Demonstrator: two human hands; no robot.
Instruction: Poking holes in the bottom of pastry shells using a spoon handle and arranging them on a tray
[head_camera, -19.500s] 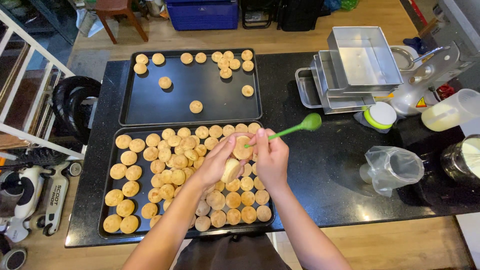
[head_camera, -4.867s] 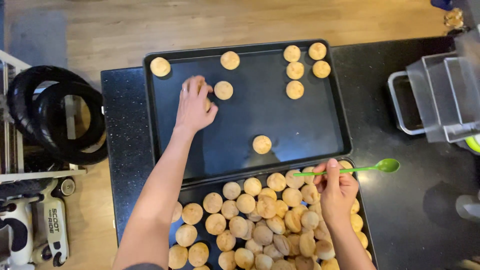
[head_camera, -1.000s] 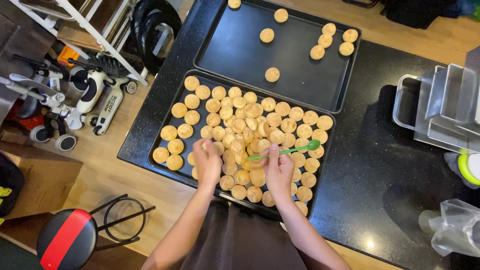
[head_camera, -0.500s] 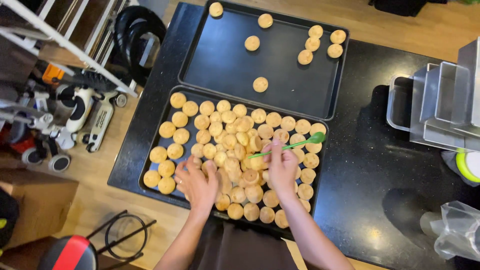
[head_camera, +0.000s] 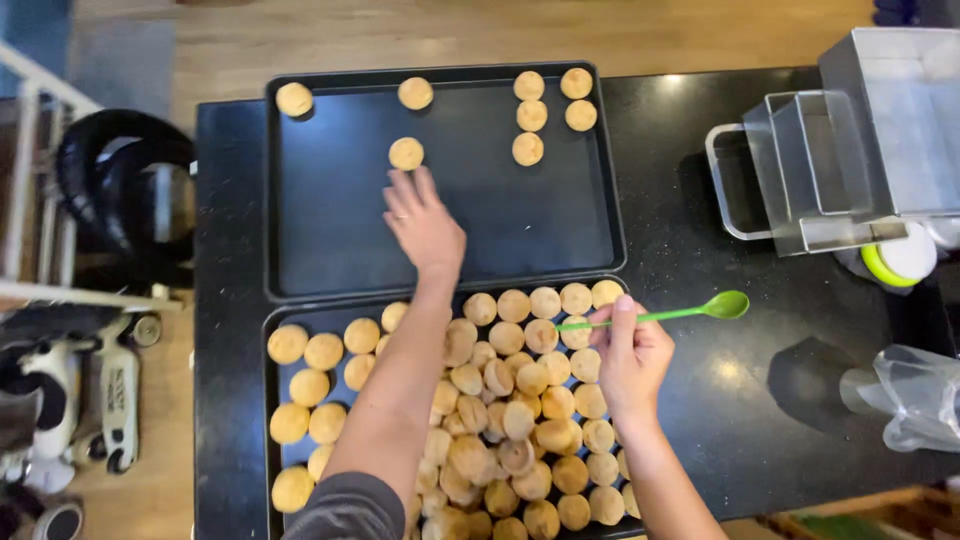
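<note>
Your left hand (head_camera: 425, 222) lies flat and spread over the far baking tray (head_camera: 330, 230), fingers loose and gripping nothing, its fingertips just short of a lone round pastry (head_camera: 406, 153). Your right hand (head_camera: 630, 358) is curled around the handle of a green spoon (head_camera: 680, 312), whose bowl sticks out past the near tray (head_camera: 330, 322) over the black desk (head_camera: 760, 400). Beneath and between your forearms the near tray is crowded with a heap of golden pastries (head_camera: 510, 420). Beyond your left hand, a small cluster of pastries (head_camera: 545, 115) sits near the far tray's back edge.
</note>
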